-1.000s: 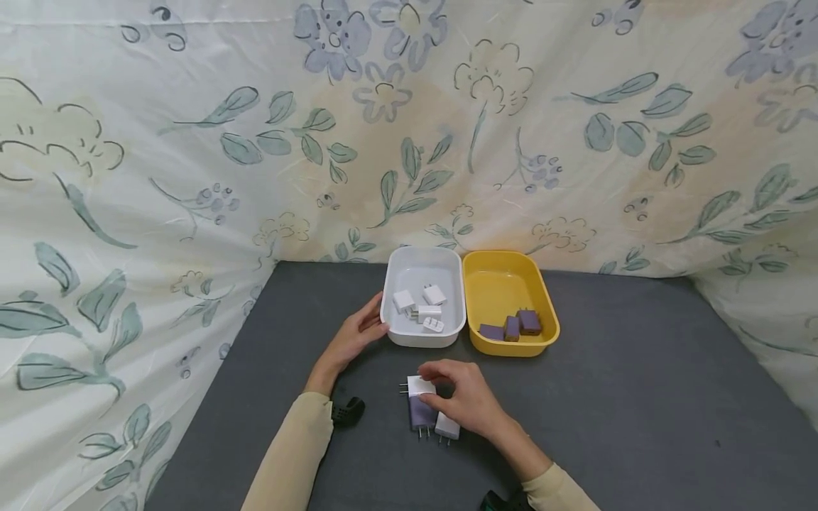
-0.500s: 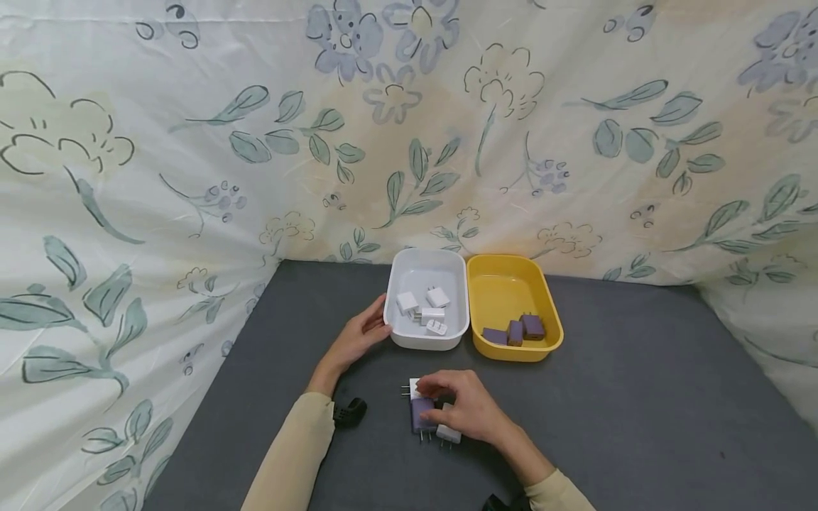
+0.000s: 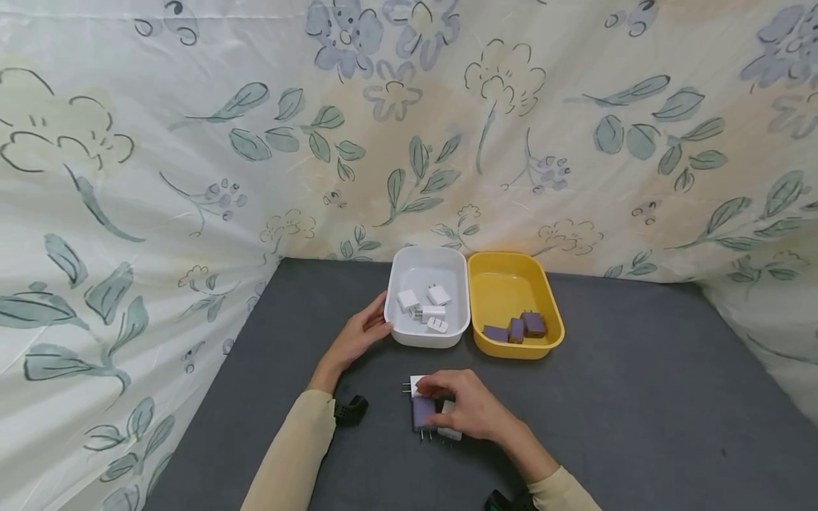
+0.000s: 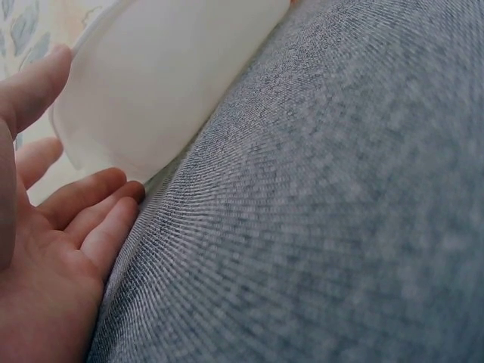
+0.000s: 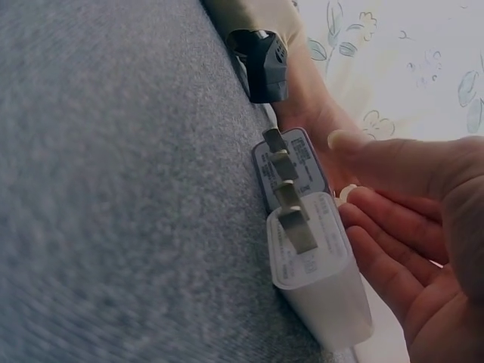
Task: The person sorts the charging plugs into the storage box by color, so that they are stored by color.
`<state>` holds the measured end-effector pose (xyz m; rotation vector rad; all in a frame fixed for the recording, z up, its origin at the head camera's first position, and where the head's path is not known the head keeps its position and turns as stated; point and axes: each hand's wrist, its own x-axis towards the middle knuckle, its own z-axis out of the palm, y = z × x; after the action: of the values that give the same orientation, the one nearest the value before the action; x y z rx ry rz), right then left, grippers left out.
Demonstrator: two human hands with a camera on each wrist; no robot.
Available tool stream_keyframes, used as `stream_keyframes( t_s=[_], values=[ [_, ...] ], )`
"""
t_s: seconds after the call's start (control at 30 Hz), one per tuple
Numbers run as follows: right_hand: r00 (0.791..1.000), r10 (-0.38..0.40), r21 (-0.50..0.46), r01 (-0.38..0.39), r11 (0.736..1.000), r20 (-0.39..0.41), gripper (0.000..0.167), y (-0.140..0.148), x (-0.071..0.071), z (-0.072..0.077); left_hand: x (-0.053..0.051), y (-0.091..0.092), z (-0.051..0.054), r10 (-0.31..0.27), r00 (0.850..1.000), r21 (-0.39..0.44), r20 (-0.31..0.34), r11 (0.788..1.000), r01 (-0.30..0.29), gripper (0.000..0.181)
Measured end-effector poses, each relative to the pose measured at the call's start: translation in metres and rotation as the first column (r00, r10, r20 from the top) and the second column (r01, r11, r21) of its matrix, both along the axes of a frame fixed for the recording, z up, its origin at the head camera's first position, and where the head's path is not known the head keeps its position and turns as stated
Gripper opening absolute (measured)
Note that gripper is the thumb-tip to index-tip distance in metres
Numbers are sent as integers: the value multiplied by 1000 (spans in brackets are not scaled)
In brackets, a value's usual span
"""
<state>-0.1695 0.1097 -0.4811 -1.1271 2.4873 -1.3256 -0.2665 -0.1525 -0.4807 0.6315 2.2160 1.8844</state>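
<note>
On the dark table lie a purple charger (image 3: 422,413), a white charger (image 3: 415,384) at its far end with prongs pointing left, and another white charger (image 3: 451,433) at its right. My right hand (image 3: 471,406) is over them, thumb and fingers apart, fingertips covering part of the far white one. In the right wrist view the hand (image 5: 427,227) is beside the purple charger (image 5: 304,162) and white charger (image 5: 325,291), nothing visibly gripped. With relaxed fingers my left hand (image 3: 353,344) touches the left side of the white bin (image 3: 427,341), also visible in the left wrist view (image 4: 151,83).
Several white chargers (image 3: 431,314) are in the white bin. Against its right side stands a yellow bin (image 3: 511,350) holding purple chargers (image 3: 533,324). A flowered cloth (image 3: 409,142) hangs behind and at the sides of the dark table (image 3: 639,397).
The head view has shifted slightly. My right hand has moved a little nearer to me over the chargers, its thumb still by the purple one. My left hand stays at the white bin.
</note>
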Motion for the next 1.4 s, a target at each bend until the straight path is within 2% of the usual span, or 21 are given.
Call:
stream_keyframes(
  t_s=[0.3,0.53,0.9,1.17,1.4],
  values=[
    [1000,2,56,-1,998,-7,50,-1,2,3,-1,1,1,-6,1000,-15,-3,1000,6,72],
    [1000,13,117,-10,993,-25,54,-4,4,6,2,-1,3,14,1000,-38,6,999,-14,70],
    [998,8,155,1,988,-56,55,-4,4,10,1,0,2,20,1000,-13,19,1000,-19,72],
    [1000,-7,82,8,997,-14,53,-1,4,5,1,0,2,25,1000,-33,18,999,-25,73],
    [999,-1,-66,5,998,49,51,6,0,7,0,0,1,22,1000,-46,15,999,-21,74]
  ],
)
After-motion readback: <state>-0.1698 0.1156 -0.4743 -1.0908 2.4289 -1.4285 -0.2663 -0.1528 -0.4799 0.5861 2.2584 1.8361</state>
